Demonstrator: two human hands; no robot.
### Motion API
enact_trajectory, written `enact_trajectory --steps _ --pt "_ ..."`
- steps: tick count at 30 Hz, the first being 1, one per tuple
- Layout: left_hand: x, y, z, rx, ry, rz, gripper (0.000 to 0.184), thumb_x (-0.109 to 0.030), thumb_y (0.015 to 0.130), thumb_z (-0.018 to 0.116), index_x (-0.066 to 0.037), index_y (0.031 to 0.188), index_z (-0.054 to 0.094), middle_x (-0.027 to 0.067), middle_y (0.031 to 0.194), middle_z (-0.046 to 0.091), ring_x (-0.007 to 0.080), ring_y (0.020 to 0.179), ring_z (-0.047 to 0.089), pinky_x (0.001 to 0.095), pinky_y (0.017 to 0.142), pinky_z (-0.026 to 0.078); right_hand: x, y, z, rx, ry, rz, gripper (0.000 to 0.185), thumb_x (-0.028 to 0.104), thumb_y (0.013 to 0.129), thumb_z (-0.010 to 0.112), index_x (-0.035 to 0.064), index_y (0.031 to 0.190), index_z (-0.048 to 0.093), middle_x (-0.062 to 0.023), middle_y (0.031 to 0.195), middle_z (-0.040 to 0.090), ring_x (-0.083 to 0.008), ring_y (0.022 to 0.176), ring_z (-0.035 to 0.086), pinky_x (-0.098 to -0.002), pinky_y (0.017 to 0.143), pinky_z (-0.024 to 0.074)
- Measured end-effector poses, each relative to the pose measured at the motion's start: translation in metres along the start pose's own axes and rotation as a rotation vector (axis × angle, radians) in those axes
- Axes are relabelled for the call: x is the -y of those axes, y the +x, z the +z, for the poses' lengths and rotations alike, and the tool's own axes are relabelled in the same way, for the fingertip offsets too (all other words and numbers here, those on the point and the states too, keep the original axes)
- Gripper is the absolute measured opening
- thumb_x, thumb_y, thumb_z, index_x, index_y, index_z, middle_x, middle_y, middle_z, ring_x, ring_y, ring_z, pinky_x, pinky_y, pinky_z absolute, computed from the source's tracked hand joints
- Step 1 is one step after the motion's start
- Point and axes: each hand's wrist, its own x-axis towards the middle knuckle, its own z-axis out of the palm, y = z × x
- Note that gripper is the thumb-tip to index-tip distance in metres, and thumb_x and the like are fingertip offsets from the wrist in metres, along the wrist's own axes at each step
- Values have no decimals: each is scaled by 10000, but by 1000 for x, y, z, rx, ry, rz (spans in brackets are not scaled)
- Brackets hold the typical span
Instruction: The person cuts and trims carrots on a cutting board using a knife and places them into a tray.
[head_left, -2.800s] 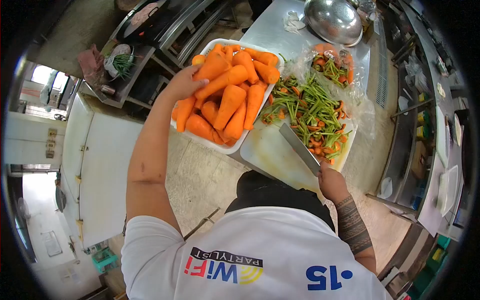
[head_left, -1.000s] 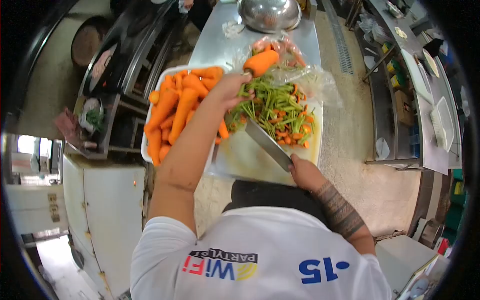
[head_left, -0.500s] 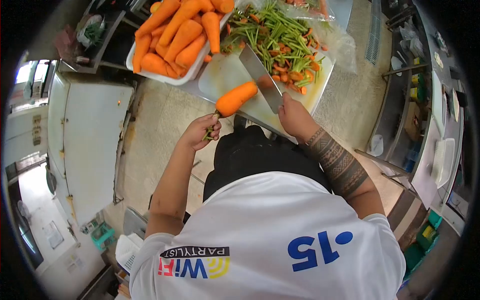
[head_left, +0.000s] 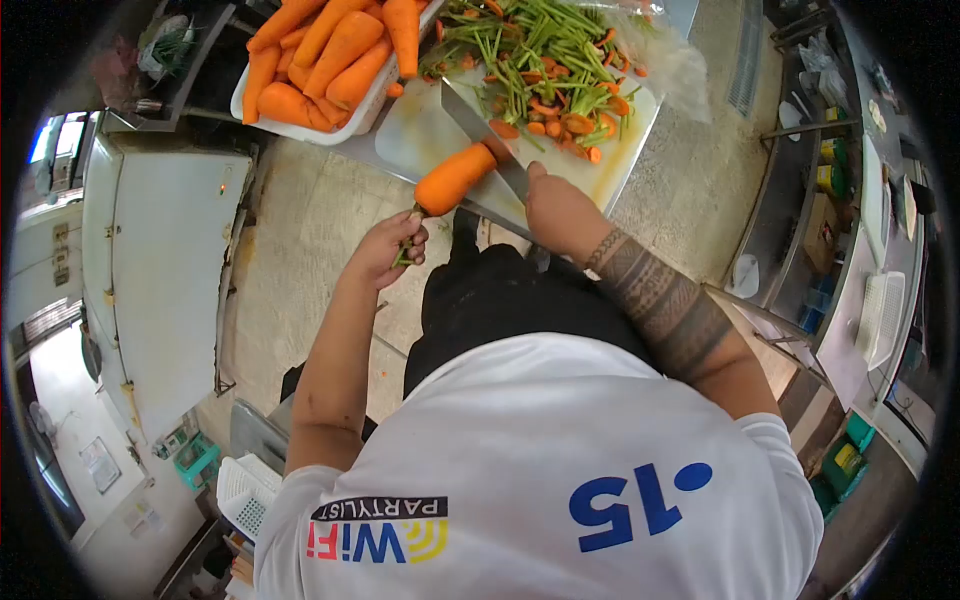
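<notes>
My left hand point(head_left: 392, 248) is closed round the green stem end of a carrot point(head_left: 452, 181), which points up and to the right over the near edge of the cutting board point(head_left: 420, 133). My right hand point(head_left: 562, 210) grips the handle of a cleaver point(head_left: 475, 130); its broad blade slants across the board and meets the carrot's far end. Beyond the blade lies a heap of cut green stems point(head_left: 520, 55) mixed with orange carrot tops point(head_left: 578, 123). The cleaver's handle is mostly hidden in my fist.
A white tub point(head_left: 345, 133) piled with whole carrots point(head_left: 335, 50) stands left of the board. A clear plastic bag point(head_left: 672, 75) lies at the board's right. A white cabinet point(head_left: 180, 270) is on the left, and metal shelving point(head_left: 785, 235) runs along the right.
The cleaver has come left against the carrot's far end, where a gap showed before. Both hands sit slightly further left in view, and the whole scene has shifted up and left.
</notes>
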Motion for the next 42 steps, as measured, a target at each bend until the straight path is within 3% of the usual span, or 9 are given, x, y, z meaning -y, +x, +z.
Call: enact_trajectory --steps 10,13,17,21,24,28,31,37,42 --pt "-28 6 -21 -48 313 7 228 -240 1057 572 -44 1161 621 38 876 627 167 761 602 334 766 519 -32 2 -20 -103 17 36 325 107 965 521 -68 1232 459 -310 936 687 -486 911 674 -559 824 531" --pt "-74 18 -16 -137 1163 218 252 -187 1015 599 -39 1209 665 78 903 660 250 880 652 393 868 533 -41 1 -27 -83 35 81 433 120 973 516 -70 1352 425 -319 968 684 -495 933 664 -561 830 528" --pt "-118 59 9 -292 1944 908 250 -142 931 622 -52 1147 711 175 1145 648 389 1099 626 483 961 502 -36 0 -26 -61 13 114 369 123 974 517 -53 1292 449 -319 974 682 -492 944 662 -565 832 525" --pt "-95 63 81 -679 1821 892 371 -294 966 634 -77 1267 643 191 1204 626 386 1138 615 487 971 497 -35 -3 -22 -107 11 122 263 124 975 515 -39 1177 471 -314 958 681 -489 929 664 -573 818 521" --pt "-67 64 111 -702 1406 481 682 -532 991 578 -115 1513 440 201 1185 666 394 1098 656 503 946 511 -36 -7 -15 -139 25 103 208 125 977 512 -31 1109 474 -310 943 678 -491 911 664 -572 799 522" --pt "-59 82 133 -681 1319 332 848 -612 965 565 -163 1617 259 220 1219 660 387 1126 658 481 977 513 -31 -7 -16 -142 11 127 173 111 971 490 -24 1077 478 -298 923 681 -485 884 672 -571 778 528" --pt "-52 118 126 -881 1591 542 893 -495 920 671 -182 1628 226 243 1304 608 380 1211 615 463 1019 495 -37 -6 -10 -170 -23 82 167 87 959 453 -20 1084 483 -287 894 693 -475 867 688 -569 769 539" --pt "-62 84 107 -570 1246 635 900 -125 758 754 -52 1548 330 296 1357 547 454 1284 531 481 1102 439 -34 -28 -7 -209 41 147 181 155 999 494 0 1090 468 -282 797 671 -491 789 674 -589 707 528" --pt "-37 57 70 -547 1469 510 851 -115 748 756 51 1481 355 292 1364 543 468 1275 527 489 1106 437 -38 -51 -8 -215 79 132 187 157 1002 526 4 1097 476 -279 780 658 -496 759 656 -592 689 513"
